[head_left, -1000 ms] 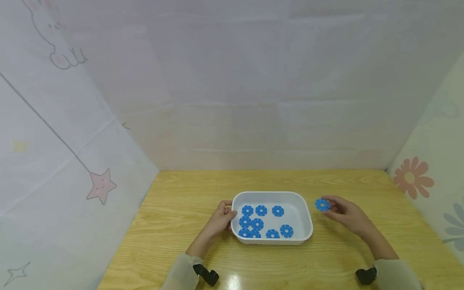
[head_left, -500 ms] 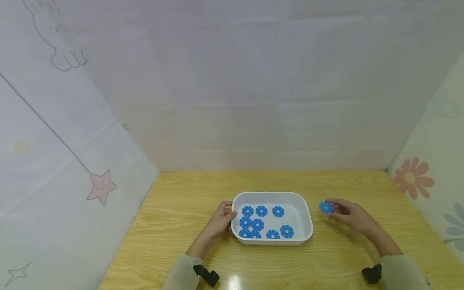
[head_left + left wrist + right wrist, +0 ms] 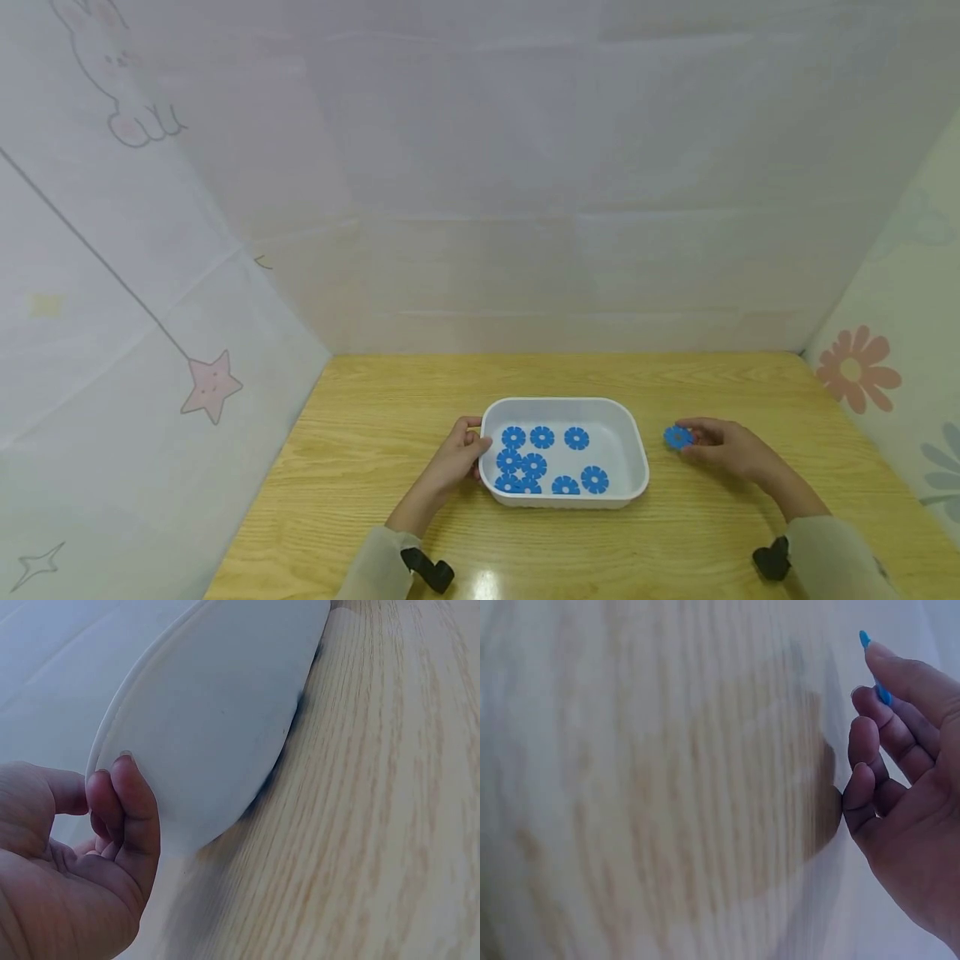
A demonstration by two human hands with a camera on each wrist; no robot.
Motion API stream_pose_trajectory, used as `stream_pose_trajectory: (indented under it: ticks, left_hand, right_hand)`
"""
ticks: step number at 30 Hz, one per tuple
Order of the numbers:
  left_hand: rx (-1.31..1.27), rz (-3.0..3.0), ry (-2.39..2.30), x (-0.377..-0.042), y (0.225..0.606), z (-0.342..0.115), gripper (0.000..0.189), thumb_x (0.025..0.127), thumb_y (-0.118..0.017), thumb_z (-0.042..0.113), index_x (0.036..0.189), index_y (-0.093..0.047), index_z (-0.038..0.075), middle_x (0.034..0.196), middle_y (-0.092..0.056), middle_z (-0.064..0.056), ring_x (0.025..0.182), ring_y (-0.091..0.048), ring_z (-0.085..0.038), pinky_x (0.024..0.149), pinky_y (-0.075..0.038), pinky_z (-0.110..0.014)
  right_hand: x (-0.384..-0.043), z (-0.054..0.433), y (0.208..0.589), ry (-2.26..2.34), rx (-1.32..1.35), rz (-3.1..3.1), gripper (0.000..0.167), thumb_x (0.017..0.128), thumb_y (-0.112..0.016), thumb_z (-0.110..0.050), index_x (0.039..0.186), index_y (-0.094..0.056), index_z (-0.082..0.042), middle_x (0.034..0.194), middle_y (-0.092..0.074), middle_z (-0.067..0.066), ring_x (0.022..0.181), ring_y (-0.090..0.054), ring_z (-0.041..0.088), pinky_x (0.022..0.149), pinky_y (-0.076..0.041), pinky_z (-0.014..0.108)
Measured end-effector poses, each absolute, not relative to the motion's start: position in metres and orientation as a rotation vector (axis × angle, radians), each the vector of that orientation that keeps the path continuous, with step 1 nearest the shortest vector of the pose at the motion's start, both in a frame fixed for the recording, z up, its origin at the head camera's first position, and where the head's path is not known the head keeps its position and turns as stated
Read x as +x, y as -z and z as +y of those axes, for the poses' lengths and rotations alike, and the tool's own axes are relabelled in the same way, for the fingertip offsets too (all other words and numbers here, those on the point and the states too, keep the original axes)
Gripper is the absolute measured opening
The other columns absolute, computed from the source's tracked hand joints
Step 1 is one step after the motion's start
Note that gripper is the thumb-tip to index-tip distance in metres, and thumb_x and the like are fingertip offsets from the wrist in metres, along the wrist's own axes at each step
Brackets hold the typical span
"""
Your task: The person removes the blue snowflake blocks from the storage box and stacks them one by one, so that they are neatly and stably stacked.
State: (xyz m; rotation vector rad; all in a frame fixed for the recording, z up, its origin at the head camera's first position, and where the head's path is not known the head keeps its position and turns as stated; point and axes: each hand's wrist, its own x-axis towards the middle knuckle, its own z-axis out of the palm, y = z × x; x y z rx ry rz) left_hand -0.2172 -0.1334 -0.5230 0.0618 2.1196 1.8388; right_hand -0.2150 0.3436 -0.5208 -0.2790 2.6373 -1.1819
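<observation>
A white tray [image 3: 633, 442] sits on the wooden table and holds several blue flower-shaped discs [image 3: 542, 437]. My left hand [image 3: 459, 454] grips the tray's left rim; in the left wrist view its fingers [image 3: 124, 814] curl against the tray's outer wall [image 3: 217, 712]. My right hand [image 3: 716, 446] is to the right of the tray, low over the table, and pinches one blue disc [image 3: 678, 437]. In the right wrist view only a blue edge of that disc [image 3: 865, 639] shows past the fingertips [image 3: 870, 697].
The wooden table [image 3: 375, 417] is enclosed by pale fabric walls at the back and both sides. A star print [image 3: 212, 385] marks the left wall and a flower print [image 3: 855, 368] the right. Bare tabletop lies behind and in front of the tray.
My right hand has carried the blue disc slightly right and down toward the table. The left hand and the tray have stayed where they were.
</observation>
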Motion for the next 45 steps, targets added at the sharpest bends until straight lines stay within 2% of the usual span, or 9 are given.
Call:
stream_pose_trajectory:
  ticks: [5,8,13,16,36,45]
  left_hand:
    - [0.070,2.120,-1.846,-0.217,0.524,-0.134,0.046,0.104,-0.056,0.019,0.145,-0.039,0.005,0.086,-0.050,-0.006,0.063,-0.051,-0.015,0.058,-0.046,-0.026]
    - [0.068,2.123,-1.849,-0.217,0.525,-0.134,0.046,0.103,-0.056,0.018,0.144,-0.039,0.005,0.087,-0.050,-0.007,0.063,-0.052,-0.015,0.058,-0.046,-0.026]
    - [0.064,2.125,-1.845,-0.218,0.523,-0.134,0.045,0.104,-0.055,0.017,0.144,-0.039,0.004,0.088,-0.050,-0.008,0.063,-0.051,-0.015,0.057,-0.045,-0.025]
    - [0.065,2.126,-1.844,-0.217,0.523,-0.133,0.045,0.104,-0.054,0.016,0.144,-0.038,0.003,0.087,-0.050,-0.008,0.063,-0.051,-0.014,0.057,-0.044,-0.025]
    - [0.059,2.125,-1.847,-0.217,0.523,-0.133,0.044,0.105,-0.054,0.017,0.145,-0.039,0.006,0.088,-0.051,-0.008,0.063,-0.051,-0.015,0.058,-0.047,-0.027]
    - [0.060,2.122,-1.845,-0.217,0.522,-0.133,0.043,0.105,-0.053,0.016,0.145,-0.039,0.006,0.088,-0.051,-0.009,0.063,-0.051,-0.015,0.057,-0.048,-0.027]
  right_hand:
    - [-0.219,0.348,0.529,1.158,-0.271,2.636,0.059,0.094,-0.073,-0.033,0.142,-0.055,-0.002,0.130,-0.062,0.018,0.115,-0.059,0.029,0.088,-0.054,0.033]
    - [-0.221,0.350,0.534,1.137,-0.258,2.648,0.060,0.094,-0.073,-0.034,0.141,-0.056,-0.002,0.126,-0.063,0.016,0.111,-0.059,0.028,0.088,-0.053,0.039]
    - [-0.222,0.347,0.535,1.135,-0.260,2.659,0.057,0.093,-0.074,-0.032,0.139,-0.057,-0.001,0.105,-0.061,0.007,0.090,-0.054,0.017,0.074,-0.049,0.029]
    - [-0.223,0.346,0.535,1.138,-0.267,2.664,0.056,0.093,-0.075,-0.029,0.137,-0.058,-0.001,0.097,-0.058,0.005,0.082,-0.051,0.015,0.069,-0.047,0.026]
    - [-0.222,0.345,0.535,1.118,-0.263,2.687,0.057,0.092,-0.075,-0.025,0.138,-0.055,0.003,0.096,-0.060,0.005,0.082,-0.053,0.014,0.069,-0.047,0.025]
    - [-0.215,0.321,0.507,1.244,-0.355,2.791,0.051,0.098,-0.068,-0.029,0.139,-0.055,-0.002,0.095,-0.062,0.003,0.077,-0.054,0.011,0.064,-0.048,0.026]
